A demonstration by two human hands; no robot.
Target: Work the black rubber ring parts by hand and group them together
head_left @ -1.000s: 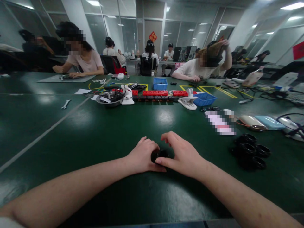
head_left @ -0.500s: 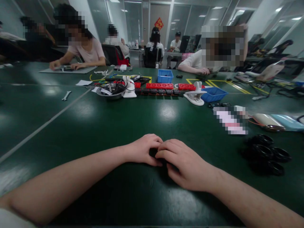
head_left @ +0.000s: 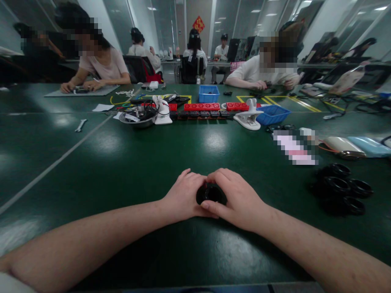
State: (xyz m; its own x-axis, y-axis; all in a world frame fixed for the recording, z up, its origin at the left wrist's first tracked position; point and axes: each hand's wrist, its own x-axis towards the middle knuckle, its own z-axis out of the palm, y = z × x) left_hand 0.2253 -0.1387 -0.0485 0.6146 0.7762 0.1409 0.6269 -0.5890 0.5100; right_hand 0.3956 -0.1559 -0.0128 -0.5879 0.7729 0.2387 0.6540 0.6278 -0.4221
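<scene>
Both hands meet near the front of the green table, wrapped round a black ring-shaped part with a round opening. My left hand holds it from the left, its thumb below. On the other side, my right hand grips it, fingers over the top and thumb across the near rim. The fingers hide much of the part, and I cannot tell whether it touches the table. Several similar black ring-shaped parts lie in a cluster to the right.
Across the middle stand a metal bowl of cables, red power strips, a white clip base and blue bins. A wrench lies left. Power banks lie right. Two co-workers sit opposite.
My right hand has turned and its thumb now lies across the black part, whose round opening has come into view. My left fingers have closed in around it. The camera view has shifted slightly.
</scene>
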